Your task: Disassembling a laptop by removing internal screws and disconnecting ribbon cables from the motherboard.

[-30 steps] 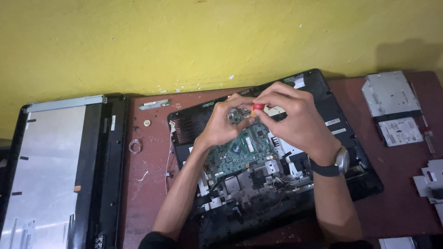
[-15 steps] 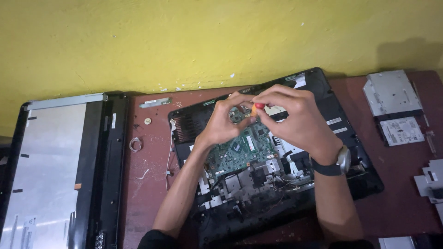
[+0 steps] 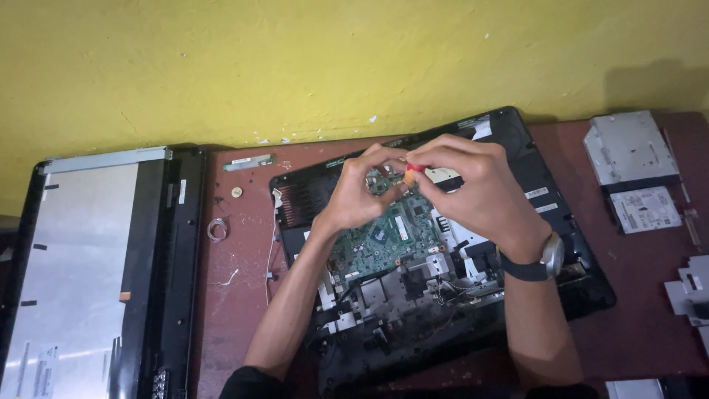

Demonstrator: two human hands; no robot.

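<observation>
My right hand point(image 3: 480, 188) hides most of a small red-handled tool point(image 3: 414, 168); only its red and orange end shows, clamped in my fingers over the far edge of the one green motherboard point(image 3: 388, 240). My left hand point(image 3: 354, 192) pinches together just left of it. Two drives point(image 3: 635, 174) lie far right.

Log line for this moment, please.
left hand: steadies green circuit board | right hand: grip on red-tipped tool | opened laptop base on table
</observation>
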